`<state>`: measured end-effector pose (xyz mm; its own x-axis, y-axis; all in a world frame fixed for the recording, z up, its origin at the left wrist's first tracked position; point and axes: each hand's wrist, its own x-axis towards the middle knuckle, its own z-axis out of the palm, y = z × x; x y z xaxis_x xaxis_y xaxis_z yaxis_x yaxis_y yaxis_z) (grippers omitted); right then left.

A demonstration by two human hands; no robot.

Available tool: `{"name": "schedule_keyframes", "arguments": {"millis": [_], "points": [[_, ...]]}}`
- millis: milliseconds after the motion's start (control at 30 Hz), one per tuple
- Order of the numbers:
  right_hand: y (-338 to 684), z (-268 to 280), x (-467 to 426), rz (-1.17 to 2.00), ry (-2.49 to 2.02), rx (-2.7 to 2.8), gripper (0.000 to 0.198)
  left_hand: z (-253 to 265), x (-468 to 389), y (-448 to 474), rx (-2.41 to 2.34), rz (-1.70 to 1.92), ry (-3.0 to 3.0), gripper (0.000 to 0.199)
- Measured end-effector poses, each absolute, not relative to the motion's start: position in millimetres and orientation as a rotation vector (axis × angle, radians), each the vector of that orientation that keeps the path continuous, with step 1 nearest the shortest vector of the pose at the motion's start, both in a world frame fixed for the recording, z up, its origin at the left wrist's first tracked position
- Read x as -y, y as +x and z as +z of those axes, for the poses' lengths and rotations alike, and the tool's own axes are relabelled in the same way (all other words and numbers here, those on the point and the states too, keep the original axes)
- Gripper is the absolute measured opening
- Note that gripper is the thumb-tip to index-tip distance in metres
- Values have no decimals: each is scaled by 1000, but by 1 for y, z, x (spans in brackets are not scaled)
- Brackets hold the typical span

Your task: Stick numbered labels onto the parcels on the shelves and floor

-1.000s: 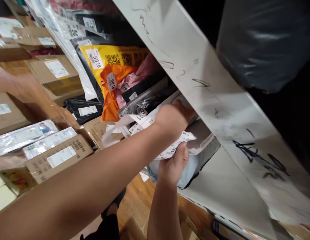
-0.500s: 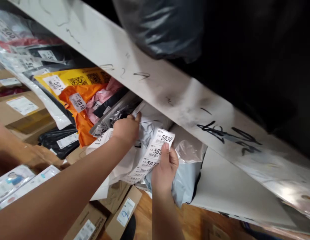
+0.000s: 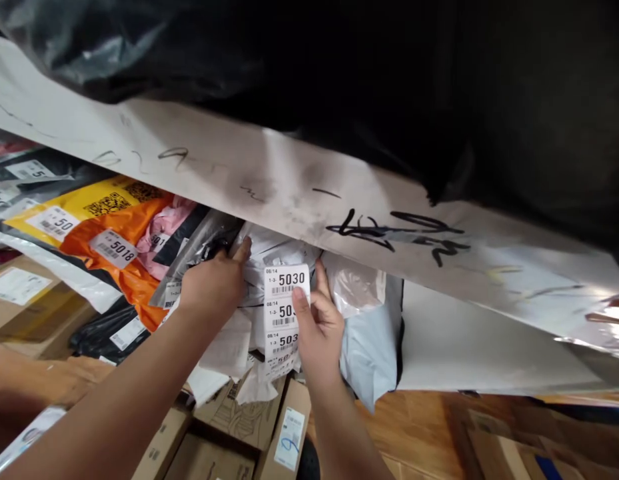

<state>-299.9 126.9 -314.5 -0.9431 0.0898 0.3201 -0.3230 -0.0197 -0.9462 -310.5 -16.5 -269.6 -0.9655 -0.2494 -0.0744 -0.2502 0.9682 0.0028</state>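
Observation:
A strip of white barcode labels (image 3: pixel 280 303), the top one reading 5030, hangs from my right hand (image 3: pixel 319 327). The thumb presses on its front, and one finger points up toward the shelf edge. My left hand (image 3: pixel 214 283) reaches in among the bagged parcels, its visible fingers stretched forward and its other fingers hidden. It lies between a clear bag with dark contents (image 3: pixel 196 247) and a white-grey plastic parcel (image 3: pixel 274 250). Right of my hands sits a pale blue mailer (image 3: pixel 369 353). An orange parcel (image 3: pixel 116 247) labelled 5018 is to the left.
A white shelf edge (image 3: pixel 289 193) with black scribbles crosses above my hands, with a dark plastic bag (image 3: pixel 104 53) over it. Cardboard boxes (image 3: pixel 239 413) stand below. A yellow parcel (image 3: pixel 64 207) lies further left, and wooden floor (image 3: pixel 414 427) shows at lower right.
The view has shifted right, so the shelf and parcels appear further left and less tilted. The label strip now hangs more upright in my right hand, which has one finger raised.

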Motion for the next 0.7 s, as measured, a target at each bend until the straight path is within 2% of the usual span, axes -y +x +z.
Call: {"name": "schedule_keyframes", "arguments": {"millis": [300, 700], "points": [[-298, -315, -125, 1994, 201, 2032, 42, -274, 23, -308, -3050, 38, -363, 60], [-298, -318, -124, 1994, 125, 2041, 33, -274, 24, -309, -3007, 11, -388, 60]]}}
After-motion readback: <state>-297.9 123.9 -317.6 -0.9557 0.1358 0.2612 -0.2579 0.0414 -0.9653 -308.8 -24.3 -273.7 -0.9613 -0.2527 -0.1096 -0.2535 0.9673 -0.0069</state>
